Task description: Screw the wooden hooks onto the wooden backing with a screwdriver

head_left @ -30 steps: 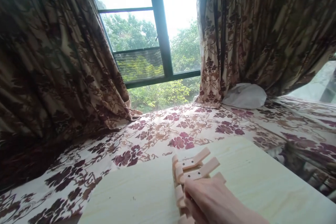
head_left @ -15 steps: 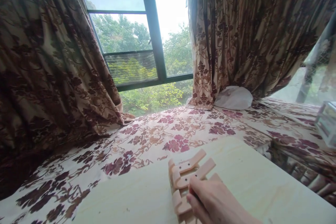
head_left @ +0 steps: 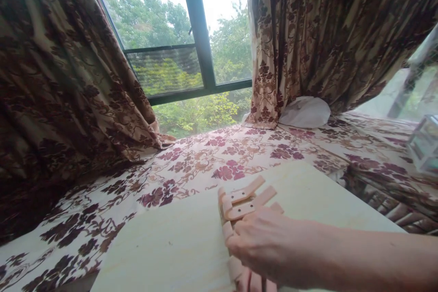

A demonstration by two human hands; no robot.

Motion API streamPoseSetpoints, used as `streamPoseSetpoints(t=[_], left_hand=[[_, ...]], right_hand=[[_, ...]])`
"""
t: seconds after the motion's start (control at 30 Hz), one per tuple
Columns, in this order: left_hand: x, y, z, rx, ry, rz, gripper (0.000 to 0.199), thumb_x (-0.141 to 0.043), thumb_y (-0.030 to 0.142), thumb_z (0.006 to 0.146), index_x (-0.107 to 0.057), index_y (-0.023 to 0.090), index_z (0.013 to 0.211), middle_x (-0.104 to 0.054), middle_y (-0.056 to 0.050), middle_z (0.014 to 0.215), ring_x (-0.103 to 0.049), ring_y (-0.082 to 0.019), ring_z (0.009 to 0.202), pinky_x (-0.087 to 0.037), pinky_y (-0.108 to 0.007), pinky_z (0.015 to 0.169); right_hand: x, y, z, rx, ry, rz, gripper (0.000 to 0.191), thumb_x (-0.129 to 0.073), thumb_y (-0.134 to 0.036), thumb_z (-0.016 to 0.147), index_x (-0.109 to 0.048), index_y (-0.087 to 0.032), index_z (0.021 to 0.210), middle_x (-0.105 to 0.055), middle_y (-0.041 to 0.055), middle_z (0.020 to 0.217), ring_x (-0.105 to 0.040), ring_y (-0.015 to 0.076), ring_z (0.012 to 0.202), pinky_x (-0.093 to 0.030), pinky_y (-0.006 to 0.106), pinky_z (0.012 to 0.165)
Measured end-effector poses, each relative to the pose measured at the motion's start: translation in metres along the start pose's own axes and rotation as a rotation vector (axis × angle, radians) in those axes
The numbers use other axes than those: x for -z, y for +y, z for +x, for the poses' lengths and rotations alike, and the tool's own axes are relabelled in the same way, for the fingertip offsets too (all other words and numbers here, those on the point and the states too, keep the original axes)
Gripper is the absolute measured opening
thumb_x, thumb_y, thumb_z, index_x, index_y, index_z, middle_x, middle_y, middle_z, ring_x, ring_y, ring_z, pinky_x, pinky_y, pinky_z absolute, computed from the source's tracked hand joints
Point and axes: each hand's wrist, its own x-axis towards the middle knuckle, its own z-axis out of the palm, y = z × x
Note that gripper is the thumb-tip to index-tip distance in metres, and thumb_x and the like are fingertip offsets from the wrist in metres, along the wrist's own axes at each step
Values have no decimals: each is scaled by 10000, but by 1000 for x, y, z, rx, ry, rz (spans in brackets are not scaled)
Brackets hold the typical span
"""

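Note:
My right hand (head_left: 258,239) comes in from the right with its forearm low across the board. Its fingers are curled closed over a row of pale wooden pieces (head_left: 239,210), and what is pinched in them is hidden. The far wooden pieces are slim arms with rounded left ends, each with two dark dots, angled up to the right. More of the row shows below my hand at the bottom edge, partly covered. The wooden assembly lies on a pale, smooth board (head_left: 164,242). I do not see my left hand.
A flowered cloth (head_left: 191,169) spreads under and behind the board. Patterned curtains (head_left: 294,32) hang on both sides of a dark-framed window (head_left: 201,32). A white plastic bag (head_left: 304,112) lies by the right curtain, and a clear box (head_left: 424,143) stands at the far right.
My right hand has turned, its forearm now lying nearly level from the right, and its closed fingers are lower along the wooden row. The view has tipped downward slightly.

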Motion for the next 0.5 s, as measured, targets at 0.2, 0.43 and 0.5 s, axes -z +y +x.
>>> streamPoseSetpoints(t=[0.2,0.43,0.5], left_hand=[[-68,8,47,103,203,44,324,-505,419,869,-524,223,1126,-542,-62,1169,-537,-185,1026,-479,-422,848],[-92,36,47,167,278,118,292,-505,410,871,-534,240,1106,-548,-58,1164,-540,-175,1009,-485,-403,835],[-94,35,40,168,262,135,290,-508,411,869,-535,240,1103,-550,-58,1159,-542,-174,1003,-487,-400,829]], right_hand=[[-5,1,17,-110,5,-33,37,-557,-189,741,-565,-153,741,-605,52,665,-507,158,532,-281,277,472],[18,-1,20,4,-121,-18,46,-595,-135,707,-577,-162,674,-637,61,678,-525,154,568,-345,281,532],[19,-2,20,57,-136,-23,58,-592,-97,691,-588,-154,688,-657,78,725,-536,155,600,-349,285,547]])
